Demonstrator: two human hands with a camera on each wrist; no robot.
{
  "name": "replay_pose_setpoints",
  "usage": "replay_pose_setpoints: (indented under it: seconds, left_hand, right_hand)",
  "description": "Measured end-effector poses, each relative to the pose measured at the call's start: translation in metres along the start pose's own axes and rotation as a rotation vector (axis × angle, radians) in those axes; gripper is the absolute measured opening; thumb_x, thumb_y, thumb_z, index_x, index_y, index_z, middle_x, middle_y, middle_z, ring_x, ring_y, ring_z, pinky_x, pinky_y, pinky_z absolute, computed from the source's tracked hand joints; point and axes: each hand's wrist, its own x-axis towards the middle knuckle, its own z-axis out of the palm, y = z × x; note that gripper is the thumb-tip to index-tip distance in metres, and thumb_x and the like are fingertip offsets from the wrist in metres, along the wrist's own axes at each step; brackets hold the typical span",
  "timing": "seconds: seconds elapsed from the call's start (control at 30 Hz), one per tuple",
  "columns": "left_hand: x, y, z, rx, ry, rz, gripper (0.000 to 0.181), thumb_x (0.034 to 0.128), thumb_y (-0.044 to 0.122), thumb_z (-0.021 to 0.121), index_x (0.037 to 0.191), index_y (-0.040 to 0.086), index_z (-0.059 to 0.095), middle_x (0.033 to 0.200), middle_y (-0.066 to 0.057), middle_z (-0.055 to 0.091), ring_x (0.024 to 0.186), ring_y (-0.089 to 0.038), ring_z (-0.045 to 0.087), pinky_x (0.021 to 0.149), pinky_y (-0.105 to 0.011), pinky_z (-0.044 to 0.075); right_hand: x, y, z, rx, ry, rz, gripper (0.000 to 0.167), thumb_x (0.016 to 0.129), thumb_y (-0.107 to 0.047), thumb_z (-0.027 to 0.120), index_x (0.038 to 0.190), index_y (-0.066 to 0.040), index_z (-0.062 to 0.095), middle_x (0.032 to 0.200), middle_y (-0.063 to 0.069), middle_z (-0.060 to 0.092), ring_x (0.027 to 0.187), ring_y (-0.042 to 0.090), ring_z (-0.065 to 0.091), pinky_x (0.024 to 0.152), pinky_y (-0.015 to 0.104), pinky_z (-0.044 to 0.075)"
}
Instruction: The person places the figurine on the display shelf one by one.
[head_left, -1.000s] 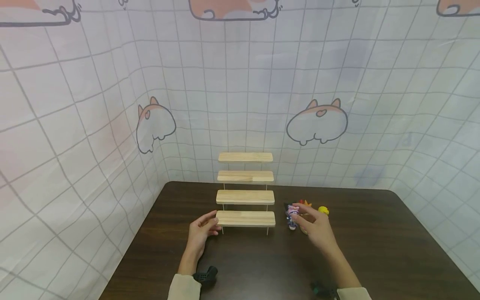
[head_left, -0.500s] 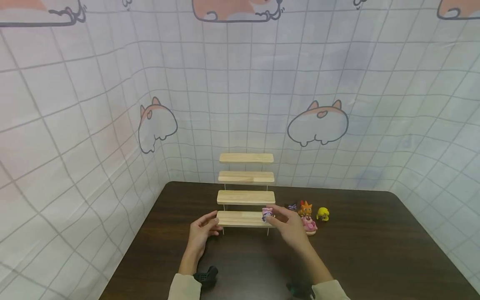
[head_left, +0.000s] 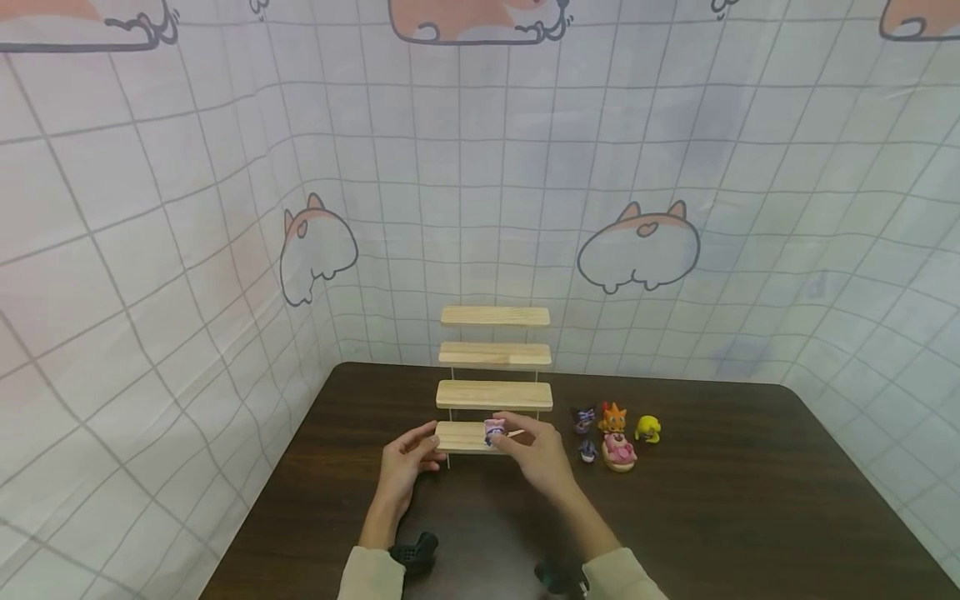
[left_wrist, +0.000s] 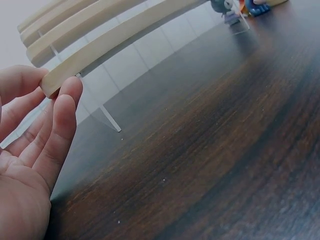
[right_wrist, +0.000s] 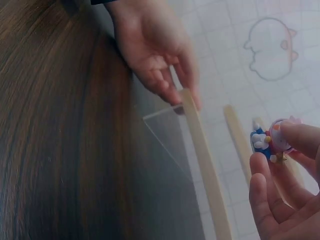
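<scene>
A stand with four wooden shelves (head_left: 494, 394) on clear supports is at the table's middle. My left hand (head_left: 401, 473) pinches the left end of its lowest shelf (left_wrist: 120, 42) between thumb and fingers. My right hand (head_left: 542, 460) holds a small figurine (head_left: 494, 432) with a pink top in front of that shelf's middle. In the right wrist view the figurine (right_wrist: 270, 141) shows blue and white parts, pinched between thumb and fingertips. Whether it touches the shelf I cannot tell.
Right of the stand, several figurines are grouped on the dark table (head_left: 750, 483): a dark one (head_left: 583, 419), an orange one (head_left: 612, 417), a pink one (head_left: 618, 452), a small blue one (head_left: 587, 451) and a yellow one (head_left: 648, 429). A patterned curtain (head_left: 480, 167) hangs behind.
My right hand has lifted the pink-topped figurine from the group and carried it left to the lowest shelf. My left hand keeps its hold on the shelf end.
</scene>
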Motion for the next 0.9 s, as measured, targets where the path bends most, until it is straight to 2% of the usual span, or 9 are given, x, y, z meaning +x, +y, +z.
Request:
replay_pose_setpoints:
  seconds: [0.07, 0.13, 0.3, 0.4, 0.67, 0.9]
  left_hand:
    - [0.000, 0.000, 0.000, -0.003, -0.005, 0.000, 0.038, 0.0956, 0.011, 0.072, 0.132, 0.001, 0.067, 0.098, -0.005, 0.078, 0.074, -0.015, 0.074, 0.064, -0.025, 0.060]
    - [0.000, 0.000, 0.001, -0.007, -0.011, 0.000, 0.039, 0.0954, 0.011, 0.072, 0.132, 0.000, 0.067, 0.097, -0.005, 0.078, 0.073, -0.014, 0.074, 0.064, -0.025, 0.060]
    - [0.000, 0.000, 0.000, 0.002, -0.011, 0.002, 0.039, 0.0955, 0.012, 0.072, 0.132, 0.001, 0.067, 0.098, -0.006, 0.078, 0.074, -0.014, 0.074, 0.065, -0.025, 0.060]
    - [0.000, 0.000, 0.000, 0.010, -0.002, 0.001, 0.038, 0.0959, 0.013, 0.072, 0.132, 0.002, 0.067, 0.100, -0.008, 0.078, 0.074, -0.015, 0.074, 0.065, -0.025, 0.060]
    - [0.000, 0.000, -0.001, 0.000, -0.013, -0.006, 0.039, 0.0961, 0.013, 0.072, 0.133, 0.001, 0.066, 0.099, -0.006, 0.077, 0.074, -0.014, 0.074, 0.065, -0.025, 0.060]
    - [0.000, 0.001, -0.001, -0.005, -0.016, -0.009, 0.039, 0.0959, 0.013, 0.072, 0.133, 0.001, 0.066, 0.100, -0.005, 0.078, 0.074, -0.014, 0.074, 0.065, -0.025, 0.060]
  right_hand:
    - [0.000, 0.000, 0.004, 0.011, -0.008, -0.003, 0.031, 0.090, -0.020, 0.079, 0.121, -0.021, 0.076, 0.111, 0.007, 0.075, 0.086, 0.018, 0.072, 0.071, 0.026, 0.054]
    - [0.001, 0.001, 0.008, 0.012, -0.010, -0.013, 0.032, 0.090, -0.021, 0.079, 0.122, -0.017, 0.076, 0.111, 0.010, 0.075, 0.085, 0.017, 0.072, 0.070, 0.026, 0.055]
    - [0.007, 0.006, 0.017, -0.034, -0.010, -0.026, 0.035, 0.091, -0.022, 0.079, 0.124, -0.013, 0.075, 0.111, 0.011, 0.076, 0.084, 0.017, 0.073, 0.066, 0.025, 0.055]
    - [0.012, 0.006, 0.022, -0.063, -0.015, -0.021, 0.034, 0.091, -0.025, 0.079, 0.124, -0.016, 0.075, 0.111, 0.009, 0.076, 0.086, 0.019, 0.073, 0.065, 0.025, 0.055]
    - [0.022, 0.006, 0.034, -0.090, -0.039, -0.065, 0.034, 0.092, -0.026, 0.077, 0.124, -0.013, 0.075, 0.114, 0.013, 0.076, 0.093, 0.027, 0.075, 0.067, 0.028, 0.058]
    - [0.029, 0.007, 0.043, -0.136, -0.046, -0.023, 0.034, 0.093, -0.030, 0.076, 0.124, -0.018, 0.075, 0.117, 0.011, 0.076, 0.099, 0.029, 0.075, 0.070, 0.030, 0.060]
